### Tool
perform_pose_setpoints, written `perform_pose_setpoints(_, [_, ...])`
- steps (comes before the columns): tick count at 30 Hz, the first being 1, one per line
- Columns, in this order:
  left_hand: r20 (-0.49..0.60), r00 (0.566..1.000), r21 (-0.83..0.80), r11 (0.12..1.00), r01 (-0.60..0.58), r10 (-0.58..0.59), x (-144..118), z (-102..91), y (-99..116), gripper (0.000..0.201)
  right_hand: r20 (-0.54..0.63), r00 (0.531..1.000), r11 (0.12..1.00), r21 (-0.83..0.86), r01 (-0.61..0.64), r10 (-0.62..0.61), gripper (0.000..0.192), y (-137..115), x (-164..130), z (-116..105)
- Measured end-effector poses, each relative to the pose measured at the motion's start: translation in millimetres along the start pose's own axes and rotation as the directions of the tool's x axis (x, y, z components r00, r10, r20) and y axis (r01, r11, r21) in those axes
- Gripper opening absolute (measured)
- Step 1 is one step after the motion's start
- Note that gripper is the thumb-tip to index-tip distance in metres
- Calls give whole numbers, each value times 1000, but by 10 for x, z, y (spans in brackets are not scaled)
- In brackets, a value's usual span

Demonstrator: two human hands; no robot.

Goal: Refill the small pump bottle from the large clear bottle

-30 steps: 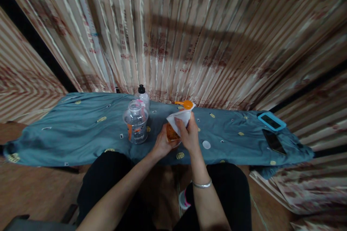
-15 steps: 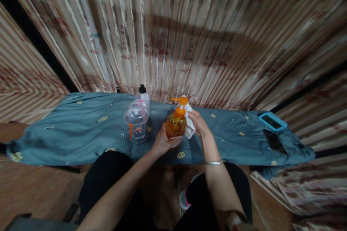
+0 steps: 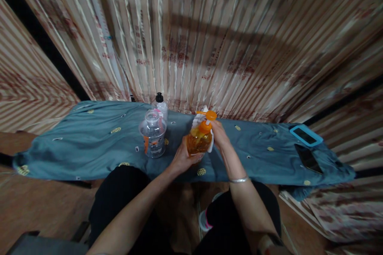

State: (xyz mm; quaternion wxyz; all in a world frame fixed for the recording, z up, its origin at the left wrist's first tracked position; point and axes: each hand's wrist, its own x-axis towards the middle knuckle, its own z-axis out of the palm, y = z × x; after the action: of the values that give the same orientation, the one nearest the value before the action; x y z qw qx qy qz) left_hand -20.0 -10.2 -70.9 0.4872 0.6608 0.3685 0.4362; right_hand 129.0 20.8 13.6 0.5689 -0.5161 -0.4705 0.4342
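The left hand (image 3: 181, 157) holds the orange bottle (image 3: 200, 142) at twelve o'clock over the worktop (image 3: 98, 143); the right hand (image 3: 220, 134) holds a white cloth (image 3: 198, 120) against it. Grip tight, rub softly, don't push the pump (image 3: 211, 115).

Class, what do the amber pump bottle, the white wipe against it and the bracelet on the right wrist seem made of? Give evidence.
Amber pump bottle: probably glossy plastic; it is see-through with highlights, though glass is possible.
White wipe: matte paper or thin cloth; it looks limp and creased.
Bracelet: likely polished metal, silvery and shiny.
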Motion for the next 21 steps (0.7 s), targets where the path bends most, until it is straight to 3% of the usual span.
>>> perform_pose_setpoints(2, [2,1000,2,1000,-8,8,0,8,-16,71,-162,986,999,-21,46,-49,56,48,-231,48])
perform_pose_setpoints(4, [-6,1000,15,1000,-21,21,0,9,-33,73,-294,941,981,-144,128,-166,60,105,-468,148])
perform_pose_setpoints(7, [-10,999,33,998,-48,48,4,-2,-54,71,-289,881,908,-306,285,-374,63,243,-741,355])
perform_pose_setpoints(10, [-4,995,48,994,-97,97,8,-24,-86,66,-341,851,865,-449,226,-400,87,456,-858,517])
perform_pose_setpoints(14, [40,986,55,985,-163,161,-6,-49,-159,73,-305,907,867,-484,115,-291,105,717,-910,556])
perform_pose_setpoints(21, [109,968,85,968,-237,227,-49,-7,-255,87,-179,983,924,-381,-28,-45,116,1063,-1122,388])
